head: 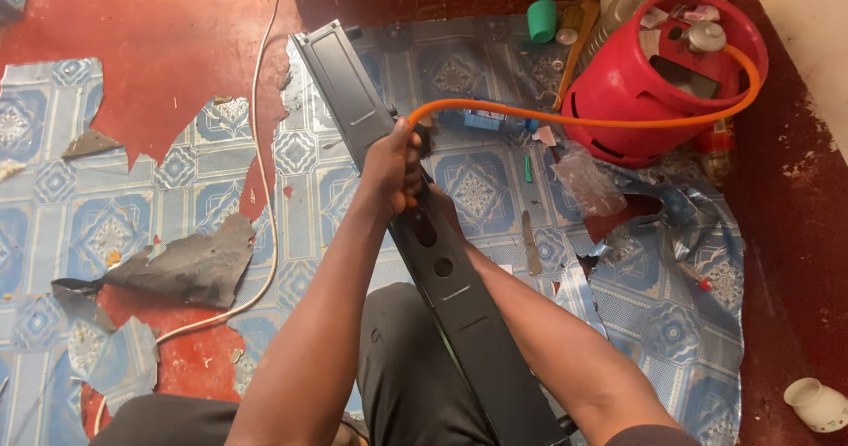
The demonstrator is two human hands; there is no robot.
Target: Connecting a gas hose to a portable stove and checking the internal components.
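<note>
Gripped tight in the left hand (393, 168) is the orange hose (565, 117) end at the black stove body (424, 234); the right hand (446, 206) is hidden behind it, so its grip cannot be told, and a firm, straight push looks needed next.

You see a small blue box (483, 119) on the floor, just beside the red gas cylinder (658, 79)

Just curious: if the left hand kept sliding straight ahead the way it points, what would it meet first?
Probably only more of the long black metal panel the left hand grips; beyond its far end lies red floor. Depth is hard to judge.
</note>
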